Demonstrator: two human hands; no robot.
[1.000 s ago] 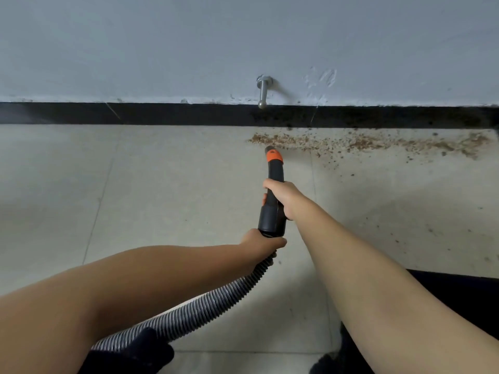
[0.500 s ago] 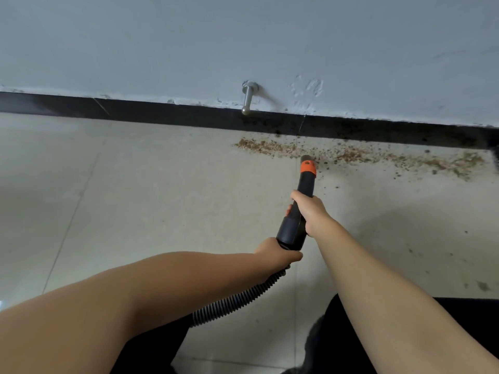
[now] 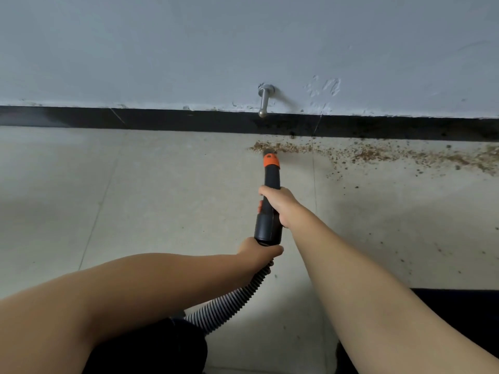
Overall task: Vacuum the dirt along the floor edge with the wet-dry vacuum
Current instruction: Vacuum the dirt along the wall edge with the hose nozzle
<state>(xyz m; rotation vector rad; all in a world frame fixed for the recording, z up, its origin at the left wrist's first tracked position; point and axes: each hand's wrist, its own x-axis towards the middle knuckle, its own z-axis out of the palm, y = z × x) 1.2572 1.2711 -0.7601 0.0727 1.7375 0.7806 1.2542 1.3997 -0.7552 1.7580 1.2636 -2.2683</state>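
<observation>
– How far along?
– Barely begun: my nozzle [image 3: 271, 160] touches the left end of the dirt [image 3: 378, 155] by the baseboard [image 3: 162, 120]; the rest stretches right
– Hands?
– Right hand [image 3: 278, 203] grips the wand, left hand [image 3: 259, 252] grips the hose [image 3: 229, 306]

Metal door stopper [image 3: 264, 100] on pale wall [image 3: 162, 49], above black baseboard [image 3: 135, 120].

Both bare arms outstretched, right grip [image 3: 278, 205] ahead of left grip [image 3: 258, 252], fingers curled.
</observation>
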